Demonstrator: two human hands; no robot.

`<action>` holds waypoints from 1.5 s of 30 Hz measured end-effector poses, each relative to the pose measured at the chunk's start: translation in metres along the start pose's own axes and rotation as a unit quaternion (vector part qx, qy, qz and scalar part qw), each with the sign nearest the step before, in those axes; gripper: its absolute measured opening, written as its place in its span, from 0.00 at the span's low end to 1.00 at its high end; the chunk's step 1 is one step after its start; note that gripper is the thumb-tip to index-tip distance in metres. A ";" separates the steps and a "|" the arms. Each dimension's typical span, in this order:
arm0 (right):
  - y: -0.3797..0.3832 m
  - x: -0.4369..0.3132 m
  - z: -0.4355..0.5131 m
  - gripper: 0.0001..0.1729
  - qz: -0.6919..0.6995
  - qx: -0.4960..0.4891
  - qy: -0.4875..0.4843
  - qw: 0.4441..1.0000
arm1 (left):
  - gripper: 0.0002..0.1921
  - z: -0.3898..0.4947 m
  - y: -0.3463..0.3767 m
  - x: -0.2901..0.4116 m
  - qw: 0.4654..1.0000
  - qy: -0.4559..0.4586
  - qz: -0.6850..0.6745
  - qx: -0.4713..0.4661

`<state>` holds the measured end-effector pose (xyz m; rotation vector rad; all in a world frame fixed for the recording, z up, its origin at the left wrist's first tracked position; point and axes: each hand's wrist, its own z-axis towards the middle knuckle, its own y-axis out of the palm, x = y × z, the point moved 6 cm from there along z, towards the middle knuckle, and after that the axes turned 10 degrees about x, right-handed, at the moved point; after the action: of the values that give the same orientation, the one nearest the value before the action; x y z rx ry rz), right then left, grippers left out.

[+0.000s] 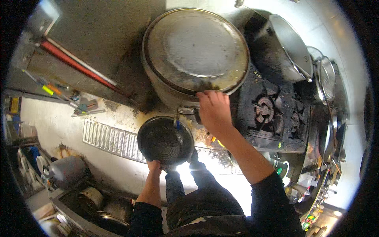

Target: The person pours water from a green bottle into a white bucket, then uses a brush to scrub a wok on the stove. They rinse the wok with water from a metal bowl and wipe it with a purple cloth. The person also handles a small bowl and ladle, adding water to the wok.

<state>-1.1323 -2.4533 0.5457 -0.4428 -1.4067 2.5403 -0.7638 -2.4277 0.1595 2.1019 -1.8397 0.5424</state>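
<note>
A wide black pan [165, 142], or deep bowl, is in the grip of my left hand [155, 166] at its near edge. It sits in front of a large lidded metal pot [165, 94]. A tap with a blue lever [178, 125] overhangs the pan's far edge, beneath the pot's metal side handle [187, 111]. My right hand [215, 111] has its fingers curled over the near edge of the round, stained lid [195, 47]. Whether they hold the lid or the pot's rim under it is hidden.
Right of the pot is a black gas burner [264, 110], with a big open pot [284, 50] tilted behind it. A slotted metal floor grate [111, 137] runs across the floor. Lower left, a sink [66, 197] contains pots. A red-edged bar [74, 62] lies upper left.
</note>
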 end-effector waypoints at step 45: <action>-0.096 0.030 -0.054 0.10 0.051 -0.163 -0.079 0.982 | 0.34 0.014 0.005 0.013 0.996 0.036 -0.043 -0.064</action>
<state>-1.1385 -2.3507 0.5958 -0.3783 -1.9196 2.4739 -0.7665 -2.4464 0.1535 2.0390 -1.6892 0.4605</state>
